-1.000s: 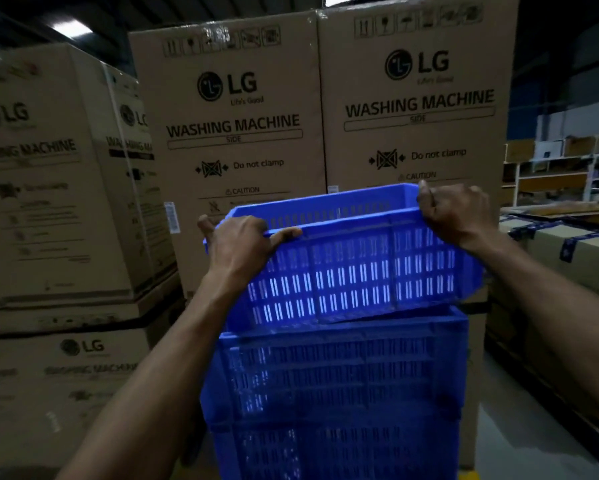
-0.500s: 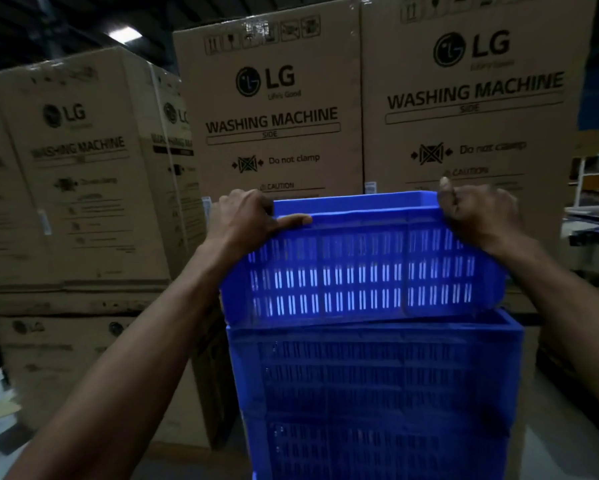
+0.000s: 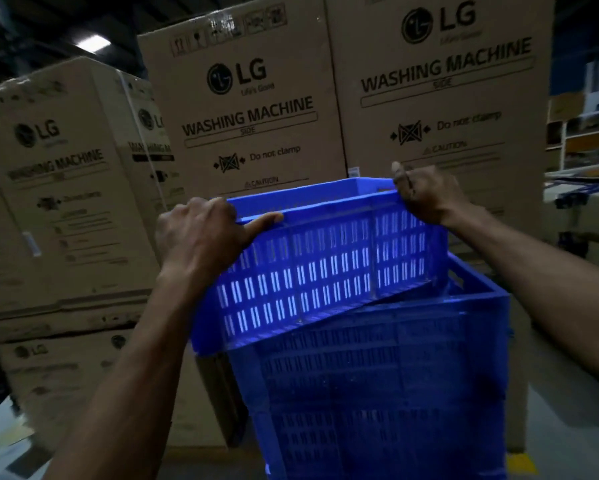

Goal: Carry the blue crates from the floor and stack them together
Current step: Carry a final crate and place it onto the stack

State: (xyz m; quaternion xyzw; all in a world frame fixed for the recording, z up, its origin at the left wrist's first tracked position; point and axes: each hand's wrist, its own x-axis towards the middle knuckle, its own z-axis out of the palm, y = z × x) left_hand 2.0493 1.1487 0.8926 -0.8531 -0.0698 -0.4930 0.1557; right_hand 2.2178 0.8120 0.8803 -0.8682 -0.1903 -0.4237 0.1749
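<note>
Left hand [image 3: 201, 233] grips the near-left rim corner of the top blue crate [image 3: 318, 268], thumb laid along the rim. Right hand [image 3: 426, 195] clasps the far-right corner. Crate sits tilted, left end overhanging the crate stack [image 3: 388, 393] below.

Top crate [image 3: 311, 271] now tilted, left end overhanging stack [image 3: 377, 393].

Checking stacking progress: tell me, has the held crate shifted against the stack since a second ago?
Yes. The held crate has slid left and tilted, its left end now overhanging the stack and sitting lower.
</note>
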